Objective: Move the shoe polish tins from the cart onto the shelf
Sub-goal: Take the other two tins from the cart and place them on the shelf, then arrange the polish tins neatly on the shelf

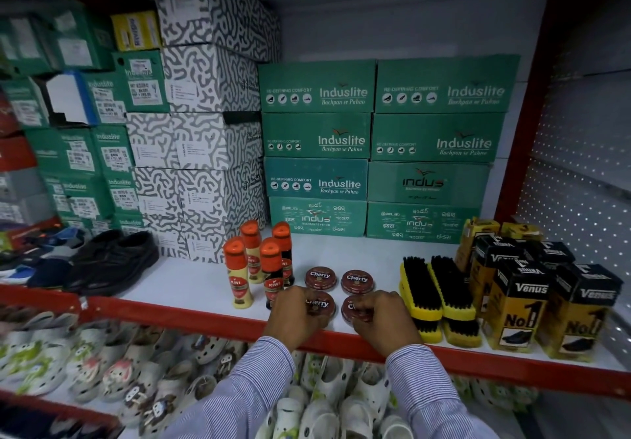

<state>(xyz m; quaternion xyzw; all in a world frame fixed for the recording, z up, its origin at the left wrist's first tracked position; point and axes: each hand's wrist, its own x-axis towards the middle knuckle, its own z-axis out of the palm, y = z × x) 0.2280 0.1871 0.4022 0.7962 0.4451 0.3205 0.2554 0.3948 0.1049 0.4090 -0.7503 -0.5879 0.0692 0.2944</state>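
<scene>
Round dark-red Cherry shoe polish tins sit on the white shelf (pixel 191 288) in two rows. The back left tin (pixel 320 277) and back right tin (pixel 356 281) stand free. My left hand (pixel 296 312) grips the front left tin (pixel 319 303), which rests on the shelf near its red front edge. My right hand (pixel 382 319) grips the front right tin (pixel 353 309), with fingers covering most of its lid. The cart is out of view.
Several orange-capped Kiwi liquid polish bottles (pixel 254 264) stand left of the tins. Yellow shoe brushes (pixel 438 293) lie to the right, then Venus boxes (pixel 543 298). Green Induslite shoe boxes (pixel 375 148) are stacked behind. Black shoes (pixel 112 261) sit far left; white clogs (pixel 136 370) fill the lower shelf.
</scene>
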